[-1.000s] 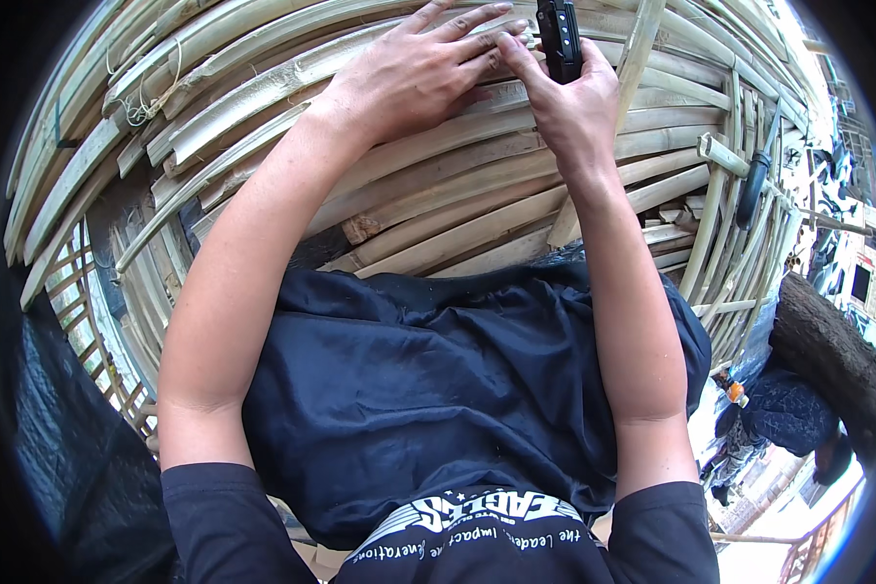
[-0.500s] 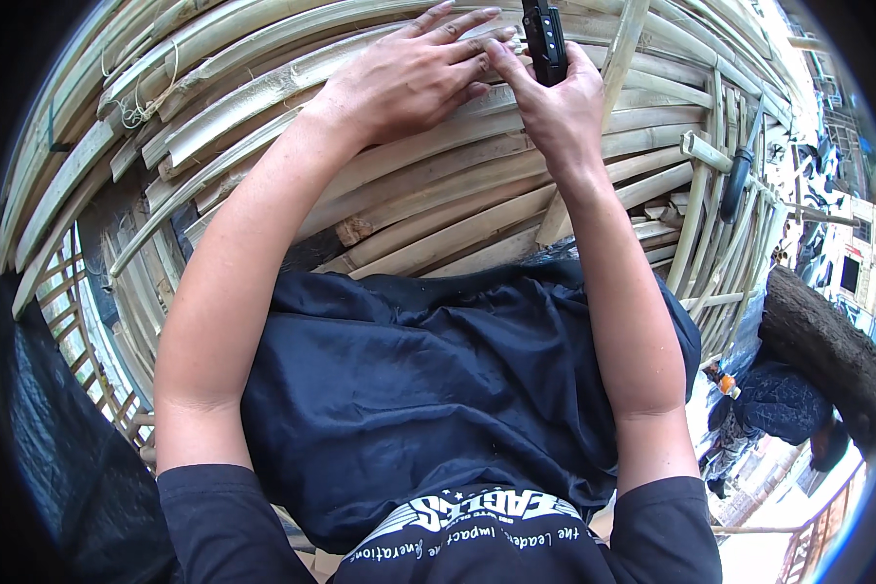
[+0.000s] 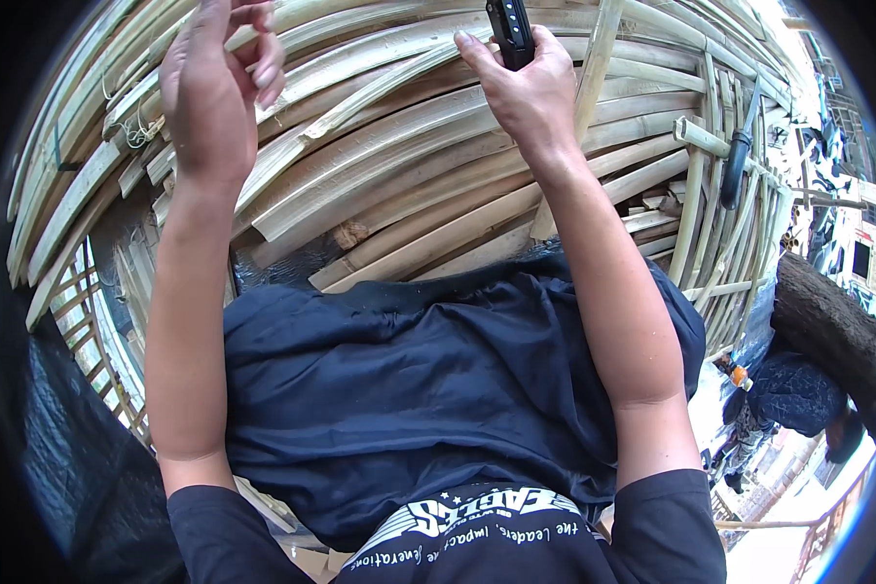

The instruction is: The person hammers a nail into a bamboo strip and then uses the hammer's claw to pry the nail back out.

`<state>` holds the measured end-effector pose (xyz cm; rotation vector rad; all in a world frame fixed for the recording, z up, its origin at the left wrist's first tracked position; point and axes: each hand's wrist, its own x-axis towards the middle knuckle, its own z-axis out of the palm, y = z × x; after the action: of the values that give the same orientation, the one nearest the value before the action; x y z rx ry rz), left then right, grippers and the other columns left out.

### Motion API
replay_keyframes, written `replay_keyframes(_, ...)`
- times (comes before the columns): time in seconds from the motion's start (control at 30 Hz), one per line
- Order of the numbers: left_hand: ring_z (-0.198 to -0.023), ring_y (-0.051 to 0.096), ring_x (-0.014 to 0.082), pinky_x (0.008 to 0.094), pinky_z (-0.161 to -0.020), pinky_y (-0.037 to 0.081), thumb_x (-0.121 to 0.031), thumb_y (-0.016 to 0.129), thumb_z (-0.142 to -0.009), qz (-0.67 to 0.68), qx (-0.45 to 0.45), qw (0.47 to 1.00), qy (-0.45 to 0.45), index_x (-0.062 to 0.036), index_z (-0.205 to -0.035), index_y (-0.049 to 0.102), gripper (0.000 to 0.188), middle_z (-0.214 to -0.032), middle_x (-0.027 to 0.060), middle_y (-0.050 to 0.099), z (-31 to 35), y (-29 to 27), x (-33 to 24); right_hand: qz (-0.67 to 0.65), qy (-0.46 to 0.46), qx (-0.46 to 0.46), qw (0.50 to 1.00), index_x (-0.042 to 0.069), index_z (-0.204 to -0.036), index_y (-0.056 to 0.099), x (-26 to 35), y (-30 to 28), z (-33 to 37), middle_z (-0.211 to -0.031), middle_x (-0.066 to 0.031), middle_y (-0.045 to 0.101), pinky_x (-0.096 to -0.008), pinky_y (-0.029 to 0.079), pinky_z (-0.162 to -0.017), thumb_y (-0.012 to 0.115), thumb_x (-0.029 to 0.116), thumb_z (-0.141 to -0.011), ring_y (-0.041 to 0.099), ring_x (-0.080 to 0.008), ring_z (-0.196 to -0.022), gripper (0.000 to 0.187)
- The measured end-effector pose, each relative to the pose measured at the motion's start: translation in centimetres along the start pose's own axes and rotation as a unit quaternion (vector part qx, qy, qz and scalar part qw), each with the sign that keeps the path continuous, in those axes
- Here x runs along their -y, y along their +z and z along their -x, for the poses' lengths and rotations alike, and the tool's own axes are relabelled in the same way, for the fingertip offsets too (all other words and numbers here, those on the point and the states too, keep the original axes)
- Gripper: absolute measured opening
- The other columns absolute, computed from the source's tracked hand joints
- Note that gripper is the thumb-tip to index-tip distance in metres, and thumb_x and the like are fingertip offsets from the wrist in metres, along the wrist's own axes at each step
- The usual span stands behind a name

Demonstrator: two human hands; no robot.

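Observation:
My right hand is closed around a black tool handle with silver rivets. The upper part of this tool runs out of the picture at the top edge, so its kind is hidden. My right thumb stretches along its left side. Over to the left, my left hand is raised above the split bamboo strips. Its fingers are loosely bent and apart, with nothing visible in them. The strips lie side by side in front of me, in long curved rows.
A saw-like tool with a black handle stands among thin bamboo slats at the right. A dark log lies beyond, near another person in dark clothing. Dark cloth covers my lap. Loose fibres hang at the left.
My left hand has pulled away from beside the right hand and swung left, over the strips. My right hand has shifted slightly left, still gripping the black handle.

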<state>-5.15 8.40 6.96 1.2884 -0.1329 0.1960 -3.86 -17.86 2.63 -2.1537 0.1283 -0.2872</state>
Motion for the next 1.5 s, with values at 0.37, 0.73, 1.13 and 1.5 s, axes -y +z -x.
replay_keyframes(0.37,-0.154,0.013,0.0483,0.0587,-0.123,0.033,-0.040,0.032,-0.112,0.480,0.119,0.832,-0.251,0.0097,-0.156,0.014,0.069,-0.162,0.0393,0.011,4.5,0.1,-3.7,-0.019,0.016,0.012,1.000,0.005,-0.079,0.059,0.1,0.6,0.6,-0.066,-0.0036,0.063,-0.0340,0.053,-0.063,0.087,0.045,-0.079,0.062,-0.0160,-0.061,0.049)
replay_keyframes(0.73,-0.123,0.051,0.0295,0.0318,-0.083,0.054,-0.044,0.042,-0.111,0.436,0.086,0.855,-0.269,0.0048,-0.154,0.029,0.066,-0.143,0.0270,0.042,6.6,-0.7,-2.5,-0.034,0.015,0.022,0.999,0.004,-0.083,0.061,1.3,1.5,1.3,-0.068,-0.0006,0.061,-0.0311,0.050,-0.062,0.087,0.040,-0.082,0.058,-0.0117,-0.062,0.044)
replay_keyframes(1.13,-0.121,0.058,0.0369,0.0481,-0.103,0.047,-0.023,0.078,-0.088,-0.722,-0.032,0.669,0.173,-0.0006,-0.129,0.066,0.048,-0.130,0.0183,0.063,12.2,-4.8,-7.9,-0.064,0.003,0.031,0.997,0.004,-0.084,0.062,0.6,0.8,0.7,-0.070,0.0029,0.060,-0.0266,0.044,-0.059,0.084,0.033,-0.088,0.051,-0.0069,-0.062,0.037)
replay_keyframes(1.5,-0.088,0.073,0.0213,0.0358,-0.079,0.057,-0.021,0.068,-0.099,-0.448,0.092,0.884,-0.100,-0.0022,-0.116,0.072,0.026,-0.101,0.0133,0.074,10.6,-0.9,-3.3,0.008,0.019,0.035,0.999,0.004,-0.086,0.065,1.4,0.1,0.6,-0.072,-0.0003,0.064,-0.0285,0.048,-0.062,0.085,0.035,-0.085,0.056,-0.0088,-0.065,0.037)
